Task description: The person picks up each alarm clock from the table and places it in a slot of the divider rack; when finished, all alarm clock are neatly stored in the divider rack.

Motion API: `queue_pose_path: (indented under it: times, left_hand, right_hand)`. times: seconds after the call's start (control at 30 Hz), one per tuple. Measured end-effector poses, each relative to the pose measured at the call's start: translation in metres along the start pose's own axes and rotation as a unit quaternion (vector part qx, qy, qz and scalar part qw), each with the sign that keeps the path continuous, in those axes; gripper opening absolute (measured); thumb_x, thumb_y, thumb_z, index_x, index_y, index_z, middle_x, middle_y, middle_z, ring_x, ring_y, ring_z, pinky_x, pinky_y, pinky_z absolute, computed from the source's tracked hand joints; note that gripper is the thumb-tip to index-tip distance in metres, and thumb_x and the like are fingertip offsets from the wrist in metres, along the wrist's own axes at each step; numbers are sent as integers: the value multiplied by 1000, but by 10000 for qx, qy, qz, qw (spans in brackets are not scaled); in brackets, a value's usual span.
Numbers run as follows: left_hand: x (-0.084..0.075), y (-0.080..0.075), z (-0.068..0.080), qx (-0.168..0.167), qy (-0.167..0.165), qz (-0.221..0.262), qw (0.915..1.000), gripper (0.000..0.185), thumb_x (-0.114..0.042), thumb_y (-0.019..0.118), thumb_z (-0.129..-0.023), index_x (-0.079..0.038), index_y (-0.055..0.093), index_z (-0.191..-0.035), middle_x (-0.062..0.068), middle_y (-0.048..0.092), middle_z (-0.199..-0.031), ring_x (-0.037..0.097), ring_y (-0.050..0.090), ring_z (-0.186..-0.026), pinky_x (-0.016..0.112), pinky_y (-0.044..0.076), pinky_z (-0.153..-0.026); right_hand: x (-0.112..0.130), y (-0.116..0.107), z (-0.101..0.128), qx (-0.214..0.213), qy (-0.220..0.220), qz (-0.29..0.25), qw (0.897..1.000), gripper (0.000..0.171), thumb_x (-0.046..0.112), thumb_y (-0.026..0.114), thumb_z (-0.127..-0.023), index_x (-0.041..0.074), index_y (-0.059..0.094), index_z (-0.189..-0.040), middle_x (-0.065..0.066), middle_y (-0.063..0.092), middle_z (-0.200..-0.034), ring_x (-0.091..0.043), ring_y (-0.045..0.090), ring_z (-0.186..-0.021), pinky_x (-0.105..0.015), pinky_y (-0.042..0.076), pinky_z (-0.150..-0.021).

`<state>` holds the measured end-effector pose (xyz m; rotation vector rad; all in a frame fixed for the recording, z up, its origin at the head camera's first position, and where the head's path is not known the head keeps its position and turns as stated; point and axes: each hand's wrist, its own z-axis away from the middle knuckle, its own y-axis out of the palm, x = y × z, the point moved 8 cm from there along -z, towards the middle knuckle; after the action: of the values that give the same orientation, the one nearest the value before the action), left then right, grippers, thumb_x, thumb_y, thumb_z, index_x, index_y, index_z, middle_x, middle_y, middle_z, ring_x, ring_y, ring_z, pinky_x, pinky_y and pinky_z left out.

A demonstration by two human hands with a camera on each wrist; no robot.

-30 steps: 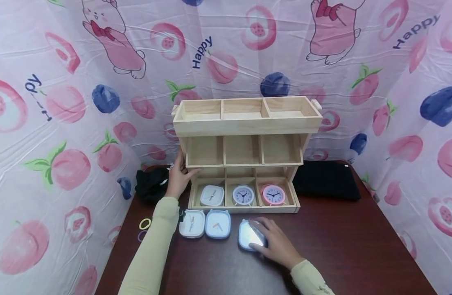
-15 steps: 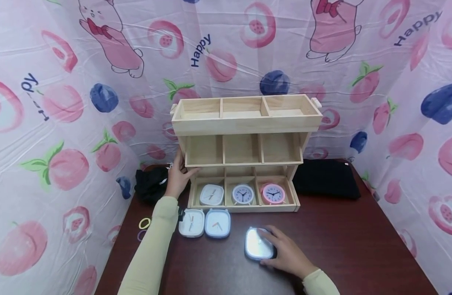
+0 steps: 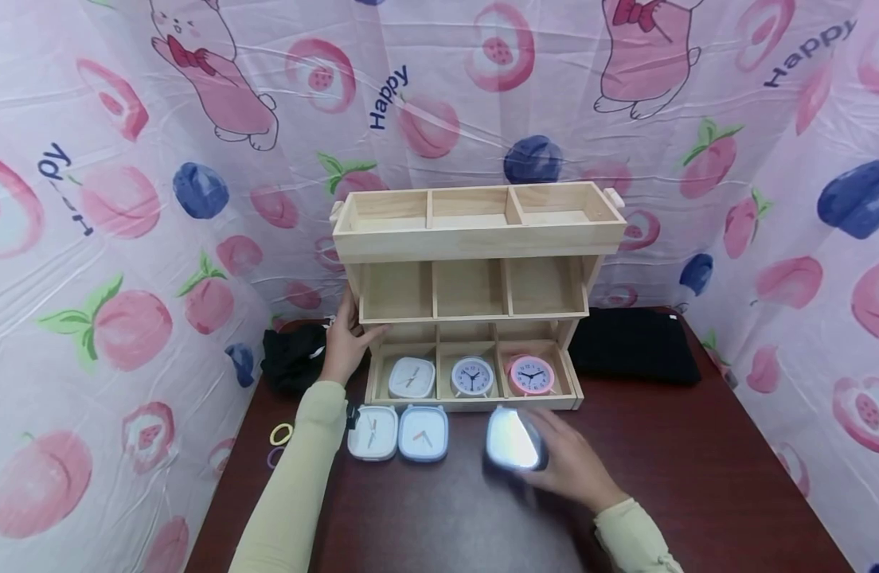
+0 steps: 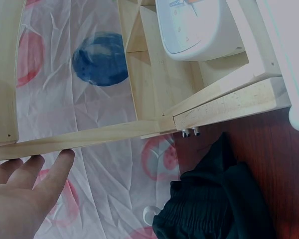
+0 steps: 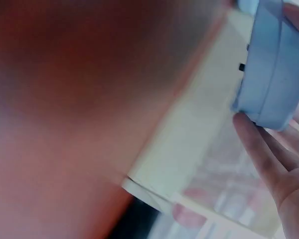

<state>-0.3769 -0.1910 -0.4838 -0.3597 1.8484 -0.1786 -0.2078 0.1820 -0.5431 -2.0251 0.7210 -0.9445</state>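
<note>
While the left hand (image 3: 345, 344) rests with straight fingers against the left end of the three-tier pale wooden shelf (image 3: 475, 239), apparently steadying it, the right hand (image 3: 570, 465) grips a pale blue rounded-square plastic clock (image 3: 513, 439) and holds it tilted just above the dark red-brown table (image 3: 697, 477). In the right wrist view the fingers (image 5: 256, 144) curl round the edge of the clock's casing, which suits carrying it by the rim and leaves its glossy face, glaring with reflected light, untouched. The clock hangs just in front of the shelf's bottom tier, near the right compartment.

That bottom tier holds a white square clock (image 3: 412, 377), a lilac round clock (image 3: 472, 376) and a pink round clock (image 3: 531, 375), one per compartment, each propped facing forward. Two more square clocks, one white (image 3: 373, 434) and one pale blue (image 3: 423, 434), lie flat on the table side by side by the left forearm. Black cloth bundles sit on either side of the shelf (image 3: 292, 358) (image 3: 634, 348).
</note>
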Motion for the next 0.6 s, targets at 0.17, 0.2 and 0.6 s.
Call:
queue_pose_path:
  times: [0.17,0.2,0.6]
  left_hand:
    - [-1,-1,0,-21,57,-37,10000,112,-14,84,-93,-37,9,-173,8,26,-178,37,40,-158,55,42,-125]
    - [-1,-1,0,-20,71,-38,10000,112,-13,84,-93,-37,9,-173,8,26,-177,37,40,-157,55,42,-125]
    - [0,1,0,-42,46,-114,9999,111,-14,84,-93,-38,9,-172,6,25,-178,37,41,-157,55,43,-124]
  right_hand:
    - [-5,-45,-29,-942,-259,-166,9951,92,26,106,-56,3,68,-136,-19,67,-142,-38,68,-125,-32,58,-106]
    - [-6,-53,-34,-1129,-266,-204,9930,89,25,106,-55,2,69,-133,-20,67,-142,-39,68,-124,-23,54,-108]
    - [-33,-117,-99,-2979,394,-727,9510,64,12,100,-64,-1,72,-120,-27,65,-143,-45,60,-135,-16,40,-118]
